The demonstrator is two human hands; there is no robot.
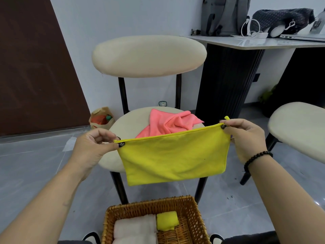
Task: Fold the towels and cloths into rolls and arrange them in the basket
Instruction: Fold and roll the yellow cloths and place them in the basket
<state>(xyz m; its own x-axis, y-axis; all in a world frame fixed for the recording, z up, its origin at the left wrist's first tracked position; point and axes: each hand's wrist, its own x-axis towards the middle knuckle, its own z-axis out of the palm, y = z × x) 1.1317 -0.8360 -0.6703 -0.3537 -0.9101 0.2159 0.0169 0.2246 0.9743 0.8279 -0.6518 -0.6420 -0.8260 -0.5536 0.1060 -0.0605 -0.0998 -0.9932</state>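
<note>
Yellow cloth (173,155), plain with no readable label, hangs folded double and stretched in the air above the basket (191,213). Left hand (91,147) fingers pinch its left top corner, right hand (246,138) fingers pinch the right one.

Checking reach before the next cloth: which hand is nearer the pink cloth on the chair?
Right. The right hand is just beside the pink cloth; the left hand is farther off.

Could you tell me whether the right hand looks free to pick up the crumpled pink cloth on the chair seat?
Probably not yet: the right hand pinches a corner of the stretched yellow cloth, which hangs before the crumpled pink cloth.
</note>
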